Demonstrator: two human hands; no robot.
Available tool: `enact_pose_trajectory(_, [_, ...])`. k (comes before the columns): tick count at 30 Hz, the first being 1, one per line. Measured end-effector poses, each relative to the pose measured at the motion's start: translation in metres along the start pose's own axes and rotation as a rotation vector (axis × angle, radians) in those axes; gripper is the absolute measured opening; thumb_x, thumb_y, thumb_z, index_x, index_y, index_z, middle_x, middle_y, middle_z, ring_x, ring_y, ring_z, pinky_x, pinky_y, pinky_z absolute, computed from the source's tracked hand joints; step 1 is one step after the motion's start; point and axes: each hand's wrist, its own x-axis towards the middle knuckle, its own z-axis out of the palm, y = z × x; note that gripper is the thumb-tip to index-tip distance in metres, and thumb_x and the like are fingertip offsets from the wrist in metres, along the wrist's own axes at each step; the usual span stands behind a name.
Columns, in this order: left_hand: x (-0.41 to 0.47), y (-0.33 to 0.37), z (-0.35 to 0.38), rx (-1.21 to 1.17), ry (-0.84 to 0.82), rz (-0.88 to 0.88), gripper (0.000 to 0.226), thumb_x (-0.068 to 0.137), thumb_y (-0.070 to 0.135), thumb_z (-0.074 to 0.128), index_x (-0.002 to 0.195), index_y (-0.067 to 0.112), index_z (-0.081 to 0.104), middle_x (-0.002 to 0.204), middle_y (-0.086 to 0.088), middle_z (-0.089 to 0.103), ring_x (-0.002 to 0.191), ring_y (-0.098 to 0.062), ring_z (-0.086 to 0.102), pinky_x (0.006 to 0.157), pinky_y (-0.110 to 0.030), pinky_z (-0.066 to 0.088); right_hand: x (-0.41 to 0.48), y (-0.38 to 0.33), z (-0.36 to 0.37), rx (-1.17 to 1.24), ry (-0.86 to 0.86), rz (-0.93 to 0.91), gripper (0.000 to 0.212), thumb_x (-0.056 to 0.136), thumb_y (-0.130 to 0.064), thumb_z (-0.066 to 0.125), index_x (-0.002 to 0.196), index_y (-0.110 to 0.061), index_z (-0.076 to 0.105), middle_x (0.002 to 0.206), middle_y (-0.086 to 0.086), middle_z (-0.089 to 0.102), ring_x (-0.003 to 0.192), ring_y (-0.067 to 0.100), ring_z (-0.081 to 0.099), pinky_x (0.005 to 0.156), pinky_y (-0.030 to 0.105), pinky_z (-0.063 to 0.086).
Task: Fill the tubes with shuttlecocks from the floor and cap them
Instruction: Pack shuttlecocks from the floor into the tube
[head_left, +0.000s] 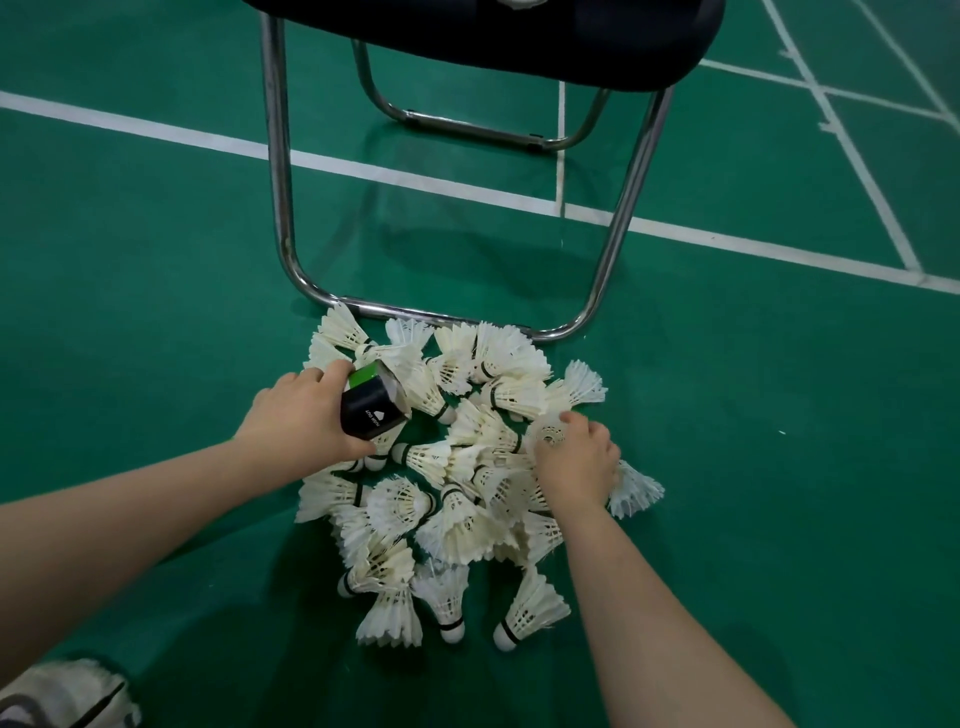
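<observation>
Held tube in left hand grip, mouth facing right. Right of tube, well apart: right hand grip pinching one shuttlecock, cork hidden.

White shuttlecocks, green floor, black-green tube

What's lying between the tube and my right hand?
Head view: loose white shuttlecocks fill the stretch between the tube and the right hand.

One head-worn wide-angle view; faces forward and steeply down onto green court floor; close above heap of white feather shuttlecocks; black-seated chrome-tube chair cut by top edge.
</observation>
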Motion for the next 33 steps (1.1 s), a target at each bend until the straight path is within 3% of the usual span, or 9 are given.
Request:
enact_pose_trajectory(4, [-0.002,0.01,0.003,-0.005,-0.024,0.028,0.082,0.063,0.059,0.071,0.128,0.024,0.033,0.102,0.0,0.054,0.089,-0.019,0.047,0.077,-0.034,0.047,-0.002,0.019,0.01,0.03,-0.15,-0.022,0.059,0.088,-0.043,0.056,0.14,-0.022,0.037,0.148,0.008,0.03,0.133,0.03,0.03,0.104,0.044,0.033])
enact_pose_trajectory(7, [-0.004,0.02,0.004,0.0,-0.037,0.053,0.082,0.062,0.062,0.07,0.126,0.025,0.034,0.104,-0.001,0.056,0.094,-0.02,0.051,0.078,-0.034,0.049,-0.004,0.017,0.015,-0.039,-0.205,-0.028,0.064,0.083,-0.059,0.055,0.135,-0.023,0.045,0.14,0.004,0.04,0.129,0.028,0.033,0.1,0.043,0.037])
enact_pose_trajectory(10, [-0.008,0.03,0.006,0.011,-0.045,0.084,0.081,0.064,0.059,0.069,0.128,0.025,0.033,0.104,-0.001,0.055,0.093,-0.02,0.051,0.077,-0.032,0.045,-0.001,0.018,0.017,-0.015,-0.127,0.008,0.034,0.088,-0.037,0.056,0.118,-0.021,0.061,0.125,0.002,0.054,0.115,0.023,0.046,0.092,0.035,0.043])
enact_pose_trajectory(12, [-0.01,0.035,0.007,0.021,-0.048,0.103,0.082,0.065,0.058,0.069,0.13,0.024,0.033,0.105,0.0,0.056,0.092,-0.018,0.049,0.073,-0.029,0.043,0.001,0.018,0.015,0.161,-0.076,0.061,0.032,0.087,-0.028,0.056,0.115,-0.016,0.064,0.119,0.002,0.06,0.101,0.017,0.055,0.084,0.028,0.046])
enact_pose_trajectory(16, [-0.009,0.038,0.009,0.019,-0.073,0.112,0.08,0.066,0.056,0.07,0.129,0.023,0.033,0.103,0.0,0.056,0.089,-0.017,0.049,0.07,-0.027,0.042,-0.003,0.01,-0.003,0.582,-0.07,0.056,0.039,0.081,-0.032,0.069,0.115,-0.014,0.063,0.109,-0.003,0.057,0.093,0.009,0.053,0.081,0.023,0.04])
enact_pose_trajectory(19, [-0.005,0.038,0.012,0.005,-0.1,0.098,0.079,0.063,0.058,0.071,0.125,0.023,0.035,0.097,0.0,0.056,0.087,-0.019,0.052,0.073,-0.03,0.048,-0.01,0.007,-0.009,0.612,-0.129,0.017,0.036,0.077,-0.031,0.074,0.109,-0.018,0.064,0.106,-0.006,0.057,0.095,0.008,0.054,0.08,0.02,0.04])
enact_pose_trajectory(24, [0.0,0.043,0.016,-0.002,-0.124,0.101,0.078,0.061,0.06,0.071,0.119,0.021,0.037,0.094,-0.001,0.057,0.084,-0.019,0.055,0.075,-0.036,0.053,-0.021,0.011,-0.016,0.67,-0.062,0.085,0.011,0.084,-0.025,0.066,0.086,-0.014,0.069,0.085,-0.004,0.066,0.079,0.012,0.058,0.06,0.017,0.04])
enact_pose_trajectory(29, [-0.003,0.049,0.018,0.004,-0.132,0.113,0.076,0.061,0.059,0.072,0.117,0.021,0.037,0.092,-0.001,0.055,0.083,-0.02,0.053,0.073,-0.036,0.053,-0.033,0.002,-0.033,0.945,-0.187,0.125,0.012,0.089,-0.025,0.061,0.092,-0.015,0.067,0.097,0.001,0.067,0.087,0.01,0.059,0.081,0.024,0.048])
enact_pose_trajectory(33, [-0.008,0.054,0.016,0.047,-0.114,0.142,0.072,0.063,0.06,0.07,0.116,0.022,0.038,0.091,0.001,0.056,0.08,-0.018,0.054,0.071,-0.033,0.052,-0.042,-0.015,-0.04,1.03,-0.248,0.044,0.007,0.088,-0.026,0.061,0.085,-0.022,0.065,0.093,-0.005,0.066,0.087,0.005,0.058,0.072,0.017,0.041])
